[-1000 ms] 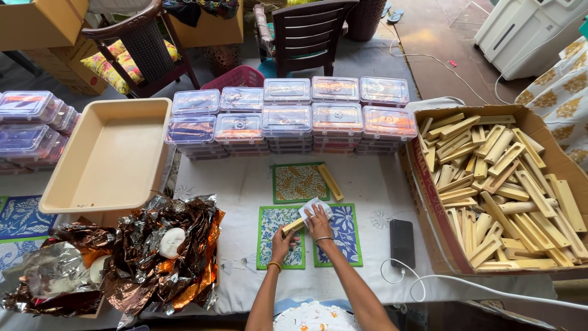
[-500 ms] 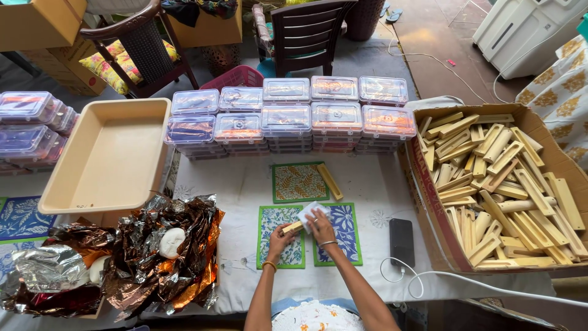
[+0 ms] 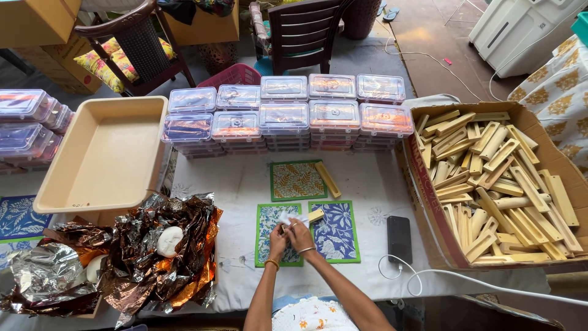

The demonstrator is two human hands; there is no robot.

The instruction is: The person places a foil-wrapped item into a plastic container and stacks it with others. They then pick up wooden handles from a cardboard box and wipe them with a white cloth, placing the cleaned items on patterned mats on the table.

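My left hand (image 3: 277,238) and my right hand (image 3: 299,234) meet over a green-edged patterned mat (image 3: 269,254). Together they pinch a small white piece (image 3: 288,219), while a short wooden block (image 3: 316,215) lies just past my right fingertips. A blue patterned mat (image 3: 335,236) lies to the right, touching the first one. Above them sits a yellow-patterned mat (image 3: 296,181) with a wooden stick (image 3: 328,179) along its right edge.
A cardboard box of wooden pieces (image 3: 490,184) fills the right side. Stacked clear lidded containers (image 3: 288,116) line the back, with more (image 3: 27,122) at the far left. A beige tray (image 3: 104,156), crumpled metallic foil (image 3: 153,251) and a charging phone (image 3: 399,239) are nearby.
My hands have drawn closer together over the left mat, and the white piece now sits between both sets of fingers. The wooden block has shifted slightly right.
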